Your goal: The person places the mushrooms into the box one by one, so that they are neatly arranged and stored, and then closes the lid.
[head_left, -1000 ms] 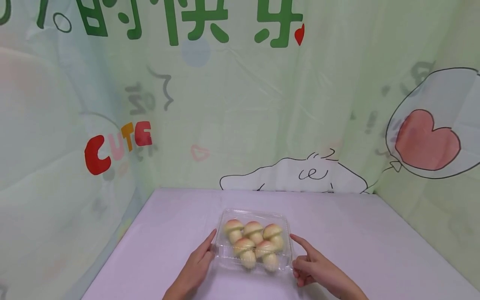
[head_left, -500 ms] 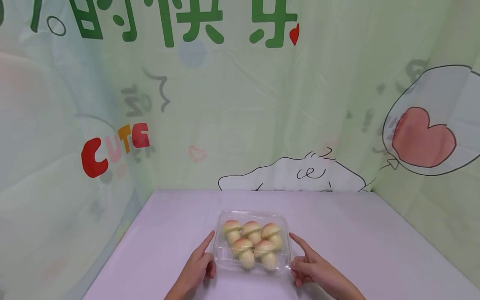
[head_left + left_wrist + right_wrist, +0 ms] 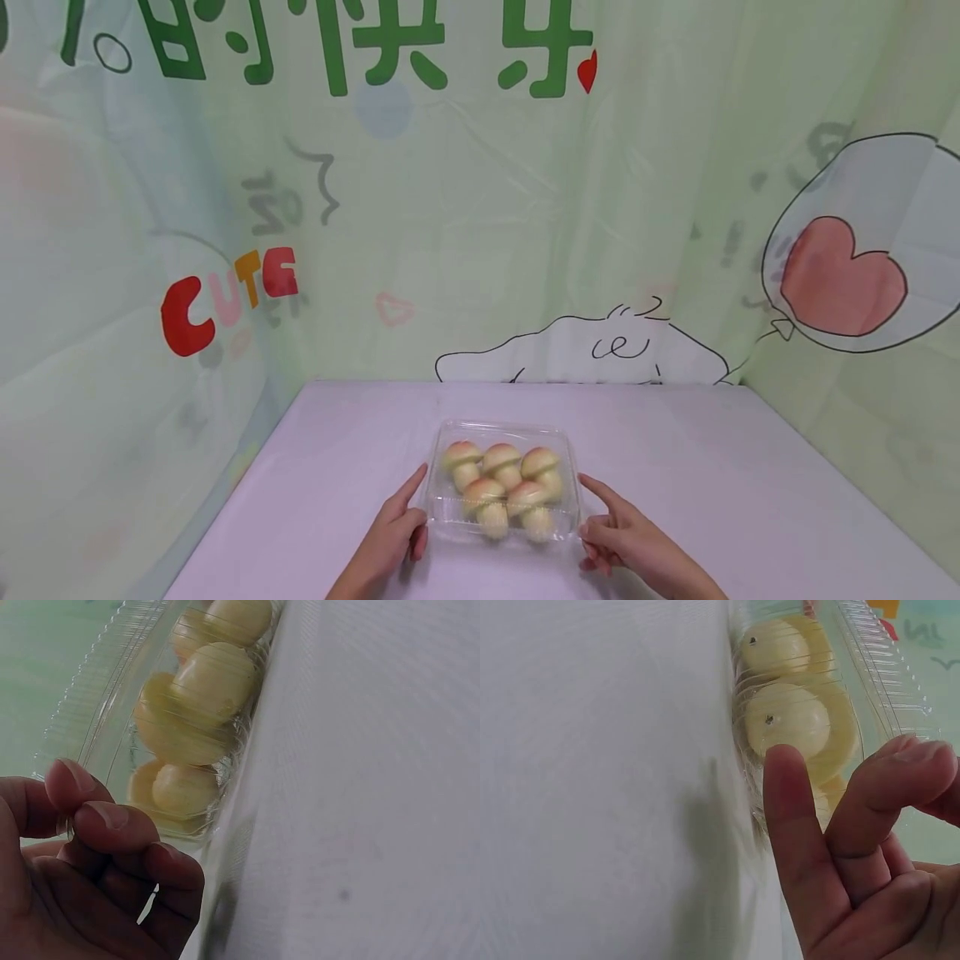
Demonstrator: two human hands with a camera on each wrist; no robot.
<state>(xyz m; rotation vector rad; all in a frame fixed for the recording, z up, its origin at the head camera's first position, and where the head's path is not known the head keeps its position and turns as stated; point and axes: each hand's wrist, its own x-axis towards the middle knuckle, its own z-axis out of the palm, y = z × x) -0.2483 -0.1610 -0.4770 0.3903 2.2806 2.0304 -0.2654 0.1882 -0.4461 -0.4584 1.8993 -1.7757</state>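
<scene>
We seem to be in a small staged booth, the kind set up for filming, not a lived-in room. A pale green printed backdrop [image 3: 480,217] hangs in creased folds on three sides, carrying large green Chinese characters, the word "CUTE" [image 3: 228,296] in red and orange, a heart balloon [image 3: 843,283] and cartoon line drawings. Before us lies a plain lilac surface [image 3: 712,483].
</scene>
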